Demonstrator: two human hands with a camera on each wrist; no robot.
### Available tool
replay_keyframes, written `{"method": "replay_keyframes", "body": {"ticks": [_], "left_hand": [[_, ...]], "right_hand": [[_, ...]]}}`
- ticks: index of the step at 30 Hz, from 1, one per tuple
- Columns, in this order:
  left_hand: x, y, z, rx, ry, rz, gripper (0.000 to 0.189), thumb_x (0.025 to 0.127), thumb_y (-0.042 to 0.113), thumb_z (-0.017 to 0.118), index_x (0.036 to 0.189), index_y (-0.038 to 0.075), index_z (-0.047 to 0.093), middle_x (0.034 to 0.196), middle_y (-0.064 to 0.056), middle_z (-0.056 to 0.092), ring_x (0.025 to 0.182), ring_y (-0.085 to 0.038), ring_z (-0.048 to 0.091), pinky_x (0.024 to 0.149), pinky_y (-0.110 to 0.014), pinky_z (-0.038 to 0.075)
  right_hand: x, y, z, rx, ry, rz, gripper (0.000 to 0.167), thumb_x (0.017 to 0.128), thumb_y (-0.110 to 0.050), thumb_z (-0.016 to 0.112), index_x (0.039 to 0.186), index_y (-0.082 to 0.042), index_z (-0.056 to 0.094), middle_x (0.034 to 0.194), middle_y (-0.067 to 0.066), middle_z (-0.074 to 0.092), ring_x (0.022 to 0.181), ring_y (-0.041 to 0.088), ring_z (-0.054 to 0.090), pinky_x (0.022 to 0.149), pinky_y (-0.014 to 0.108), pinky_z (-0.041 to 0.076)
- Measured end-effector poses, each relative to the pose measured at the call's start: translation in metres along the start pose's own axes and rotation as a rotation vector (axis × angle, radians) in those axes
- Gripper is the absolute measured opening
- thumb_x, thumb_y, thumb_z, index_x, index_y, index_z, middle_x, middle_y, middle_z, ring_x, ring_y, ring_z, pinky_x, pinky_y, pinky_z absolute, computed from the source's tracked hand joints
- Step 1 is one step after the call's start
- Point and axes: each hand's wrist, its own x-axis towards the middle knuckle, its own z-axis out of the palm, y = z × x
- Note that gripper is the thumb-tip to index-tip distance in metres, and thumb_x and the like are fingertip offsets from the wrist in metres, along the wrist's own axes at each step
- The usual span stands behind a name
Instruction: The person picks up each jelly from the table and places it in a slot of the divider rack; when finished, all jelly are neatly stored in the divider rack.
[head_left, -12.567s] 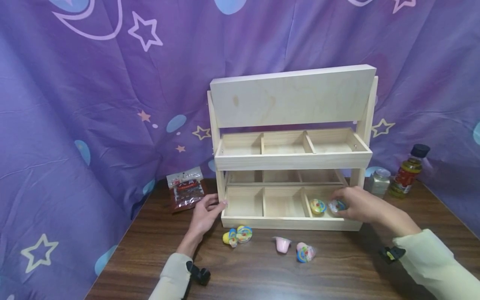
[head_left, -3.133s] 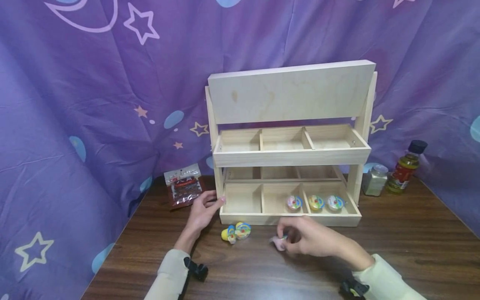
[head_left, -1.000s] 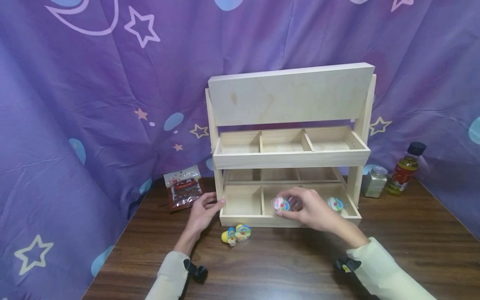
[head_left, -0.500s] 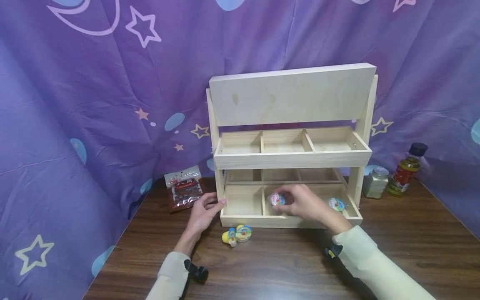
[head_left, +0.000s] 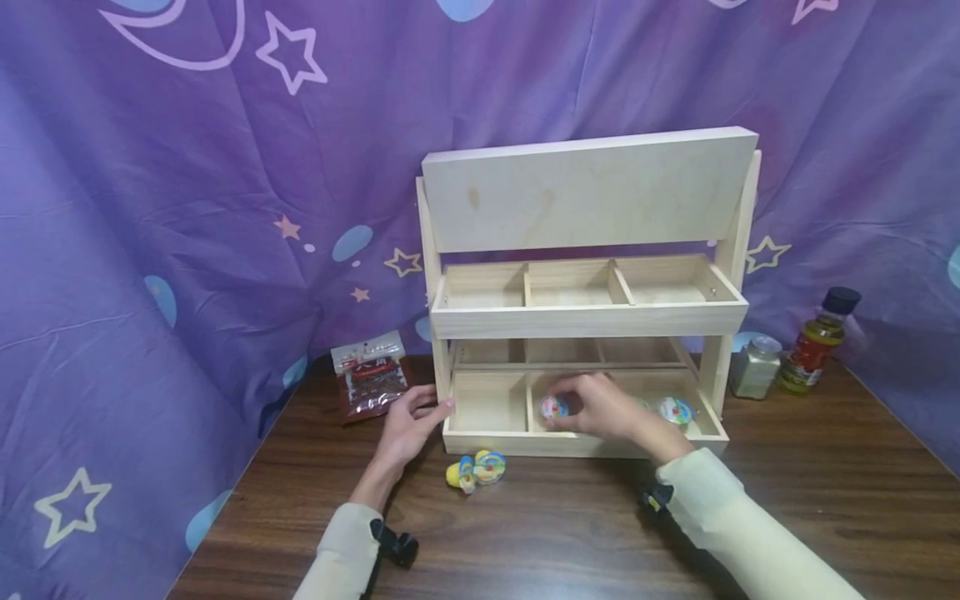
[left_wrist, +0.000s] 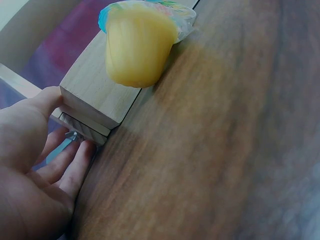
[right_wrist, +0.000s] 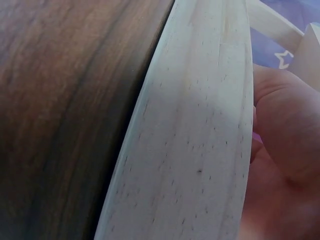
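My right hand (head_left: 603, 410) pinches a pink jelly cup (head_left: 553, 407) by its foil-lidded rim, inside the lower middle compartment of a wooden two-tier rack (head_left: 588, 322). In the right wrist view the rack's front board (right_wrist: 185, 135) hides the cup. My left hand (head_left: 407, 429) grips the rack's lower left corner, thumb at the front and fingers behind the side, as the left wrist view shows. Another jelly cup (head_left: 677, 411) sits in the lower right compartment; a neighbouring one there is mostly covered by my right hand. Two yellow jelly cups (head_left: 477, 470) lie on the table before the rack.
A red spice packet (head_left: 372, 377) lies left of the rack. To the right stand a glass jar (head_left: 757, 367) and a black-capped oil bottle (head_left: 817, 342). A purple curtain (head_left: 225, 250) hangs behind the brown wooden table (head_left: 525, 542).
Earlier, pink cups lay on the table; my right hand has lifted the last one into the lower middle compartment, lowering it slightly over the last half second. My left hand stays at the corner.
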Motion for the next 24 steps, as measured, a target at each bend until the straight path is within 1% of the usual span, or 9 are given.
{"method": "replay_keyframes", "body": {"ticks": [4,8,16,20,24], "left_hand": [[0.0000,0.0005,0.0005,-0.001,0.002,0.001,0.060,0.096,0.038,0.084,0.144,0.007,0.064,0.144,-0.020,0.069,0.128,-0.037,0.070,0.109,-0.050,0.059],[-0.0007,0.0014,0.0003,0.002,0.005,0.000,0.060,0.096,0.037,0.083,0.144,0.007,0.064,0.144,-0.021,0.069,0.128,-0.037,0.070,0.109,-0.050,0.059],[-0.0020,0.0015,-0.0008,-0.001,0.004,0.001,0.059,0.096,0.035,0.083,0.145,0.007,0.064,0.143,-0.022,0.069,0.128,-0.038,0.070,0.108,-0.051,0.059],[-0.0011,0.0001,-0.0005,-0.007,0.003,0.004,0.060,0.096,0.036,0.084,0.144,0.007,0.064,0.143,-0.022,0.069,0.128,-0.038,0.070,0.108,-0.051,0.059],[0.0001,-0.0011,-0.0002,-0.007,0.001,0.006,0.061,0.096,0.038,0.084,0.144,0.007,0.064,0.144,-0.022,0.069,0.128,-0.038,0.070,0.109,-0.051,0.059]], "right_hand": [[-0.0016,0.0011,0.0001,-0.021,0.013,-0.020,0.044,0.086,-0.035,0.092,0.118,-0.007,0.081,0.104,0.005,0.083,0.080,0.008,0.067,0.074,0.027,0.057],[-0.0034,0.0018,-0.0007,-0.025,0.026,-0.036,0.042,0.086,-0.034,0.093,0.116,-0.007,0.081,0.101,0.004,0.083,0.079,0.010,0.068,0.072,0.026,0.056],[-0.0032,0.0028,0.0011,-0.016,0.046,-0.036,0.043,0.086,-0.035,0.093,0.115,-0.007,0.079,0.097,0.000,0.081,0.078,0.008,0.066,0.072,0.026,0.055],[-0.0030,0.0033,0.0019,-0.013,0.050,-0.038,0.041,0.086,-0.035,0.093,0.114,-0.009,0.080,0.099,-0.001,0.081,0.080,0.009,0.067,0.073,0.026,0.056],[-0.0038,0.0033,0.0015,-0.017,0.051,-0.043,0.038,0.086,-0.033,0.093,0.114,-0.010,0.080,0.104,0.001,0.082,0.085,0.012,0.071,0.078,0.030,0.059]]}}
